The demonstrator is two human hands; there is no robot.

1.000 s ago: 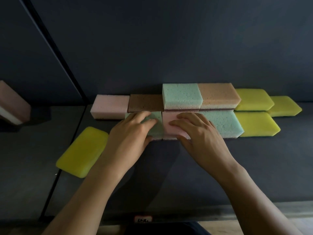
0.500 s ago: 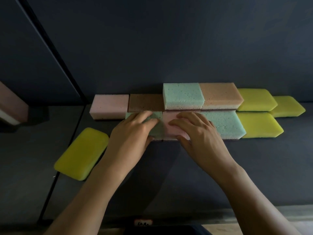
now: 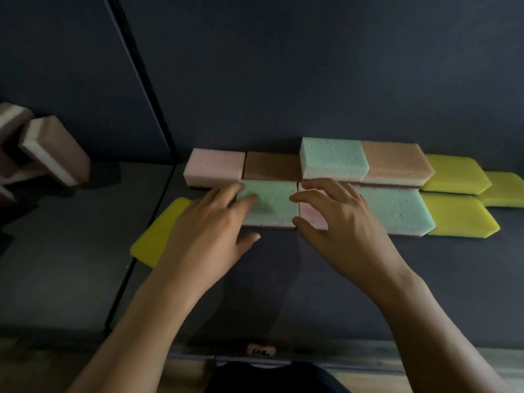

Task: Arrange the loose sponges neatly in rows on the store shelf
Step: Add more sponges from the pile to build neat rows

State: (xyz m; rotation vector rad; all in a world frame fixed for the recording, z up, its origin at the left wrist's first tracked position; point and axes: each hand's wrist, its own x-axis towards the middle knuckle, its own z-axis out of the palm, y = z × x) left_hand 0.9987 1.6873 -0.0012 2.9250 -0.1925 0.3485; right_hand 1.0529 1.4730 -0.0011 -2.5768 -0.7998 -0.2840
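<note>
Four yellow sponges [image 3: 456,173], three green [image 3: 333,158]

Dim, soft-focus view — wide-angle bending at the edges, faint shadows beneath the hands.

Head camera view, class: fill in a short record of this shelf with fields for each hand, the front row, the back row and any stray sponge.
left hand: open, fingertips on front green sponge
right hand: open, over pink sponge
front row: green, pink, green, yellow
back row: pink, brown, green, orange, yellow
stray: yellow sponge lying askew at left
</note>
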